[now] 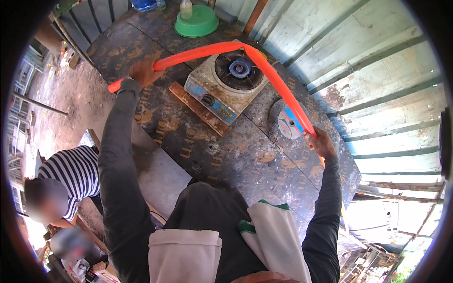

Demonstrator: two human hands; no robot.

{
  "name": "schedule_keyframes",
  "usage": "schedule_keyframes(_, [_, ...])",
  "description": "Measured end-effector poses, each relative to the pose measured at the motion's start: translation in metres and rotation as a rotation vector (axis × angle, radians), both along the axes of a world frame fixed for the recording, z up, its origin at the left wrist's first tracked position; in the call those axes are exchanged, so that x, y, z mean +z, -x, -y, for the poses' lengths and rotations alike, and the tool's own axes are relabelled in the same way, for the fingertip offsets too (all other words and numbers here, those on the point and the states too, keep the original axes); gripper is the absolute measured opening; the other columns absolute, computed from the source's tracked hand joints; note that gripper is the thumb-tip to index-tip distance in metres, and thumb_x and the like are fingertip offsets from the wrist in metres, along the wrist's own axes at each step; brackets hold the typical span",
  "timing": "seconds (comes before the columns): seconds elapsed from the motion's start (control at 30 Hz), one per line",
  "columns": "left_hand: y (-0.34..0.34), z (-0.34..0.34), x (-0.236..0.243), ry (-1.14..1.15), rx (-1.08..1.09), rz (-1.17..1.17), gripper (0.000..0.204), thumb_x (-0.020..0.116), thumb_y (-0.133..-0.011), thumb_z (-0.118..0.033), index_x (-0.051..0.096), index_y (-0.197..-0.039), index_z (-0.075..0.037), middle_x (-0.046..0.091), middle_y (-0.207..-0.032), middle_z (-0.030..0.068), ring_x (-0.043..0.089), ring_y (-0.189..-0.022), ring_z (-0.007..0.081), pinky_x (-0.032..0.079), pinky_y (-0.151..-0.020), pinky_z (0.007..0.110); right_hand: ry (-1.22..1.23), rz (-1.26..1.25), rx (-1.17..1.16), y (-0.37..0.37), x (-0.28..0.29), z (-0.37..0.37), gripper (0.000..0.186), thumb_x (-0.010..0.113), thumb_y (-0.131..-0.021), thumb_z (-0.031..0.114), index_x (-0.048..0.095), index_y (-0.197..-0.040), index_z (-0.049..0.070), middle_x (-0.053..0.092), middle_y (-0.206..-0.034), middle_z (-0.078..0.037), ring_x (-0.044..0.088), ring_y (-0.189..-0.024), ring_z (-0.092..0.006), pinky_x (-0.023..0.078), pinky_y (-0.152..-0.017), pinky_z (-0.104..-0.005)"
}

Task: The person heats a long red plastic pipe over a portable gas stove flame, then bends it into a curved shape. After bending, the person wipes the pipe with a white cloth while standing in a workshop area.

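Note:
An orange tube (pixel 198 50) arches over a gas stove (pixel 207 94), with a sharp bend beyond the burner. The burner (pixel 239 68) shows a blue ring of flame. My left hand (pixel 144 74) grips the tube close to its left end. My right hand (pixel 320 141) holds the descending right section, whose tip continues below my hand. Beneath that section lies a round disc (pixel 288 126) with a blue and white label. A rusty board (pixel 196 111) lies along the stove's near side. The stove stands on a dark, printed, stained tabletop (pixel 207 160).
At the back are a green basin (pixel 196 26), a small bottle (pixel 186 10) and a blue container (pixel 144 4). A corrugated wall (pixel 377 80) borders the right. A person in a striped shirt (pixel 71 170) bends at lower left; another person's arm (pixel 51 38) shows upper left.

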State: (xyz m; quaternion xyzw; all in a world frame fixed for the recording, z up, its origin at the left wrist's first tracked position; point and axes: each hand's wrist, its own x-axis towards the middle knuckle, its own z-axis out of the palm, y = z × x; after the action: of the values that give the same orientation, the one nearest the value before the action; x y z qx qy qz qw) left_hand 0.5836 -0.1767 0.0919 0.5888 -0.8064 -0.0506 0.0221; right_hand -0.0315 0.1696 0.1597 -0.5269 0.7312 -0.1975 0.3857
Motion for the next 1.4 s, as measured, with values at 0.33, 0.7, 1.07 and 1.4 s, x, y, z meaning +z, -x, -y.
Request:
schedule_keyframes(0.33, [0.013, 0.125, 0.014, 0.591, 0.055, 0.189, 0.043, 0.071, -0.101, -0.02, 0.06, -0.143, -0.023, 0.056, -0.151, 0.0039, 0.045, -0.149, 0.0348, 0.039, -0.118, 0.074, -0.037, 0.068, -0.011, 0.005, -0.069, 0.004, 0.064, 0.067, -0.1, 0.068, 0.074, -0.104, 0.004, 0.061, -0.071, 0.0, 0.059, -0.062, -0.0088, 0.046, -0.055, -0.0305])
schedule_keyframes(0.7, [0.121, 0.223, -0.06, 0.302, -0.003, 0.152, 0.052, 0.064, -0.099, -0.005, 0.054, -0.147, -0.021, 0.052, -0.155, 0.0057, 0.043, -0.151, 0.0426, 0.042, -0.123, 0.062, 0.006, -0.188, -0.023, 0.035, -0.089, 0.028, 0.052, 0.074, -0.097, 0.055, 0.067, -0.108, 0.004, 0.07, -0.083, -0.014, 0.072, -0.079, -0.0329, 0.055, -0.071, -0.0464])
schedule_keyframes(1.07, [0.148, 0.273, -0.112, 0.33, -0.06, 0.123, 0.049, 0.062, -0.1, -0.005, 0.055, -0.146, -0.022, 0.05, -0.16, 0.0093, 0.042, -0.15, 0.0487, 0.052, -0.116, 0.058, -0.179, -0.663, -0.108, 0.035, -0.133, 0.043, 0.041, 0.079, -0.091, 0.047, 0.068, -0.108, 0.011, 0.075, -0.093, -0.022, 0.073, -0.094, -0.0462, 0.056, -0.081, -0.0553])
schedule_keyframes(1.4, [0.116, 0.302, -0.151, 0.418, -0.204, 0.09, 0.048, 0.065, -0.098, -0.004, 0.058, -0.143, -0.019, 0.053, -0.156, 0.0125, 0.044, -0.15, 0.0487, 0.049, -0.119, 0.059, -0.225, -0.503, -0.044, 0.05, -0.136, 0.055, 0.044, 0.082, -0.089, 0.046, 0.068, -0.104, 0.008, 0.075, -0.102, -0.021, 0.072, -0.1, -0.0443, 0.055, -0.082, -0.0527])
